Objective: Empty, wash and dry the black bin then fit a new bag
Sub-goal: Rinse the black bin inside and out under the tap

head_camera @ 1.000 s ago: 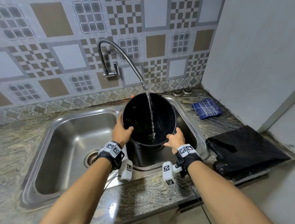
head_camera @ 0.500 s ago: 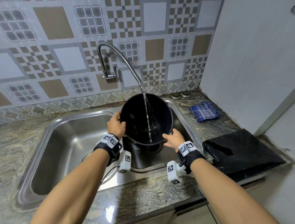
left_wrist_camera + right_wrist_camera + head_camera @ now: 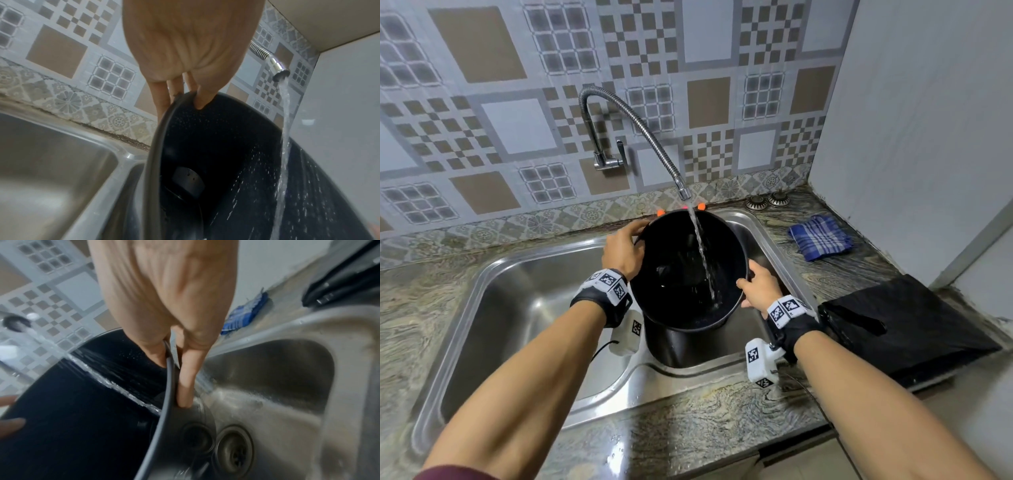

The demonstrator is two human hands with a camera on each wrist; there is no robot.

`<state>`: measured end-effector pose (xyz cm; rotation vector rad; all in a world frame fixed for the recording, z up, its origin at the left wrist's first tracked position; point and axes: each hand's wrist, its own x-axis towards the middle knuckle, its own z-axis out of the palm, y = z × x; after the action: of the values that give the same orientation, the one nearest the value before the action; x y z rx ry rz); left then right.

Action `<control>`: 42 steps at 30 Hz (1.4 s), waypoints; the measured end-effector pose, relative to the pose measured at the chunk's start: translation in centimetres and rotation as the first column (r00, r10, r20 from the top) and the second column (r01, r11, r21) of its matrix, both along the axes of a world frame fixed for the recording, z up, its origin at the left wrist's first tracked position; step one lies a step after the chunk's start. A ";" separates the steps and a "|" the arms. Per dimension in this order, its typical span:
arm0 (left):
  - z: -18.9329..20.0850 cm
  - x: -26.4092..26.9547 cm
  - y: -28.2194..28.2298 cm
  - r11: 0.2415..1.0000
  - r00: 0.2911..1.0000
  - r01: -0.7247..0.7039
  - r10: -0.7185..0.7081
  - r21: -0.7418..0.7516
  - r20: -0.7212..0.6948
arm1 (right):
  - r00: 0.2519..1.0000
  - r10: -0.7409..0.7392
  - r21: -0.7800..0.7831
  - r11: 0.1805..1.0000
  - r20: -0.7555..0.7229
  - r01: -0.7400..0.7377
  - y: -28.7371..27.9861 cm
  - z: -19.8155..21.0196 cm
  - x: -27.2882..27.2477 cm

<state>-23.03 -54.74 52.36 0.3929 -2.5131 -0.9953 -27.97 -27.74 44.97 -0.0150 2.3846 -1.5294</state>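
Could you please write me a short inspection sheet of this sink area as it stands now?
Surface: marbled counter, wet by the steel sink.
Job's things: black bin under running tap; black bag on the counter.
Clutter: blue checked cloth; two strainers.
Grippers: left hand and right hand grip the rim.
Cables: black wire from wrist camera.
Surroundings: patterned tiles.

Black bin (image 3: 688,274) tilted under running tap (image 3: 683,192)

black wrist straps (image 3: 602,303) | white tag-marked camera blocks (image 3: 760,363) | maroon sleeve (image 3: 455,472)
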 end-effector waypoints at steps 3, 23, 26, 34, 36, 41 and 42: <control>-0.1 0.2 0.7 0.975 0.999 0.008 0.003 0.220 -0.048 | 0.995 -0.096 -0.101 0.990 0.020 0.098 -0.1 -0.4 0.8; -3.5 3.3 2.1 0.872 0.988 -0.154 0.131 0.464 0.081 | 0.941 -0.068 -0.264 0.951 0.330 0.161 -1.4 0.8 2.3; -2.6 2.9 1.8 0.905 0.983 -0.186 0.171 0.383 0.073 | 0.969 -0.091 -0.154 0.980 0.229 0.128 -0.7 1.1 1.0; -0.7 1.4 -0.8 1.000 0.999 -0.011 0.011 0.002 0.044 | 0.994 -0.039 -0.036 0.998 0.103 0.043 -0.3 1.9 0.6; 0.2 0.8 -0.7 0.997 0.999 0.031 -0.028 -0.070 0.045 | 0.996 -0.037 -0.045 0.998 0.078 0.041 -0.2 1.6 0.9; 1.1 -0.5 0.6 0.997 0.997 0.078 -0.079 -0.029 -0.023 | 0.977 -0.155 -0.171 0.969 0.145 0.179 -0.2 -0.9 1.6; 1.1 -0.4 1.0 0.996 0.996 0.084 -0.084 0.029 -0.025 | 0.964 -0.194 -0.218 0.948 0.184 0.233 -0.2 -1.1 2.0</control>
<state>-23.39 -53.77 53.43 0.2846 -2.5147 -1.0640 -25.93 -27.98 43.90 0.3133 2.1217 -1.8327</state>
